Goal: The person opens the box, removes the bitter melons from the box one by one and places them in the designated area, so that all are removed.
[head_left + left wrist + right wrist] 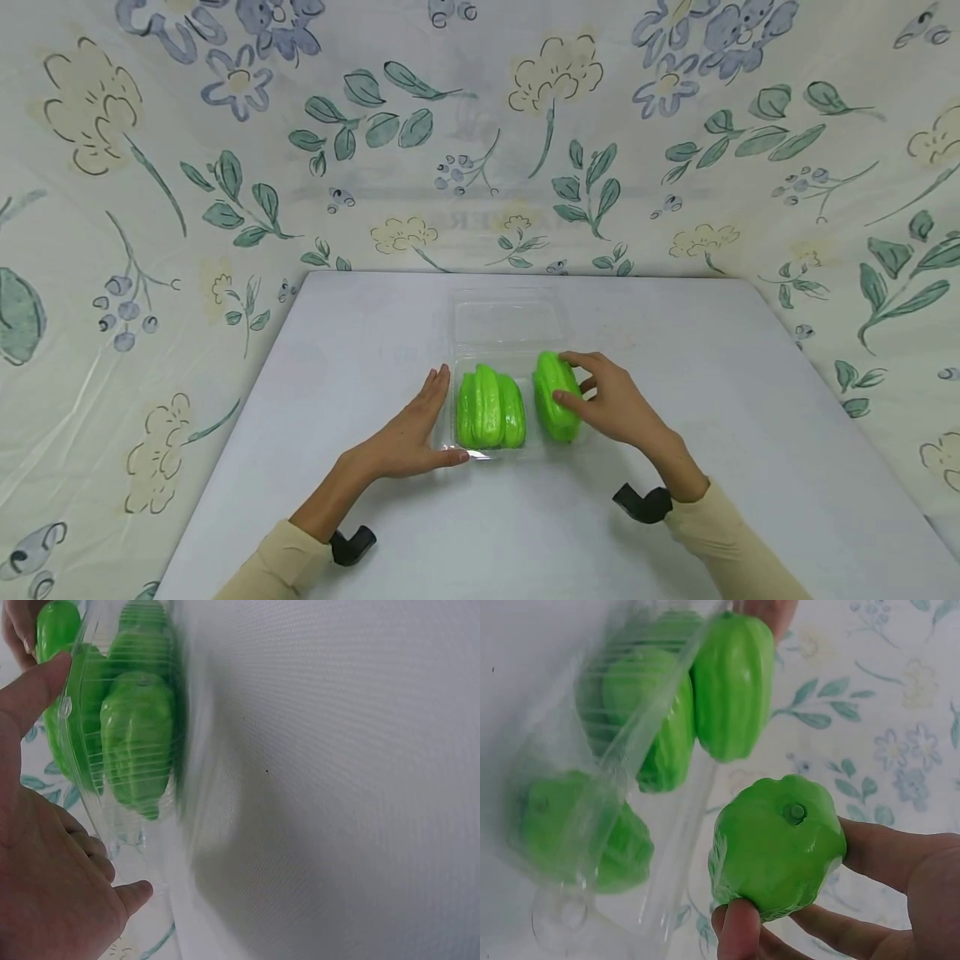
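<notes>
An open clear plastic clamshell box (491,454) lies on the table with bright green, ribbed, glossy vegetables in it. At its left side are several vegetables (487,408), one heaped on top of the others. My left hand (401,437) is spread along the box's left wall, thumb at the front corner. Over the box's right part, my right hand (611,400) grips another green vegetable (776,847) between thumb and fingers, its stem end facing the right wrist camera. Below that one, a further vegetable (585,832) sits inside the box, seen through the wall.
The box's lid (506,321) lies folded back behind it. The white table (337,333) extends on both sides, with a floral cloth (480,225) hanging along its far edge. Black wrist mounts (643,503) show at both sleeves.
</notes>
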Available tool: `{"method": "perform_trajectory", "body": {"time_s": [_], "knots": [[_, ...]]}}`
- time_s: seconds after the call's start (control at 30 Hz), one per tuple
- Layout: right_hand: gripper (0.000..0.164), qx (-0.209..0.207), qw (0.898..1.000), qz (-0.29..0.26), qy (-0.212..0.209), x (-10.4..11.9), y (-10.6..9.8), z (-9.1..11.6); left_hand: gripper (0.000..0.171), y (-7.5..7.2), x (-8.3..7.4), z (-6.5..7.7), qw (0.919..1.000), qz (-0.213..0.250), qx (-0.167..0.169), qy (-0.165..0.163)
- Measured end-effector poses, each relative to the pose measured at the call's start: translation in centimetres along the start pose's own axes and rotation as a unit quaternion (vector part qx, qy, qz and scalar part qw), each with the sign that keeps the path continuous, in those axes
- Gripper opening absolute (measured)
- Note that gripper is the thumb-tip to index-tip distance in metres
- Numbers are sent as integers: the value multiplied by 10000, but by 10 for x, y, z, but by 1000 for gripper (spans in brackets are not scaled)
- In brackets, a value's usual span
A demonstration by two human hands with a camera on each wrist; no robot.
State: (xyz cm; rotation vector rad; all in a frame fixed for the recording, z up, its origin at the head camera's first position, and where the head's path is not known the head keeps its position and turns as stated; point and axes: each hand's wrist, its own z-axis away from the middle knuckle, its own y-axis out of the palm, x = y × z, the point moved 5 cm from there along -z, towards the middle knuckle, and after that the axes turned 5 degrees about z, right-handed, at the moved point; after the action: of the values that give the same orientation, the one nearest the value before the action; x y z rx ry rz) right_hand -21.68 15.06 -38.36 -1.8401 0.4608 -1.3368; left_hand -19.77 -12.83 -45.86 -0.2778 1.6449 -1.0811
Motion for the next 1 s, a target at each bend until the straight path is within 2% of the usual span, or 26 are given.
{"method": "perform_trajectory", "body": {"time_s": [0.33, 0.57, 0.73, 1.0], "knots": [[57, -252, 9978, 97, 608, -24, -29, 11, 119, -1, -1, 0, 10000, 40, 3, 0], [59, -323, 9948, 106, 962, -48, -40, 18, 119, -1, -1, 0, 10000, 57, 24, -2], [61, -257, 9920, 66, 1231, -63, -37, 22, 119, -1, -1, 0, 10000, 76, 18, -23], [60, -95, 9887, 225, 1476, -87, -18, 27, 121, 0, 0, 0, 9999, 53, 11, -90]]}}
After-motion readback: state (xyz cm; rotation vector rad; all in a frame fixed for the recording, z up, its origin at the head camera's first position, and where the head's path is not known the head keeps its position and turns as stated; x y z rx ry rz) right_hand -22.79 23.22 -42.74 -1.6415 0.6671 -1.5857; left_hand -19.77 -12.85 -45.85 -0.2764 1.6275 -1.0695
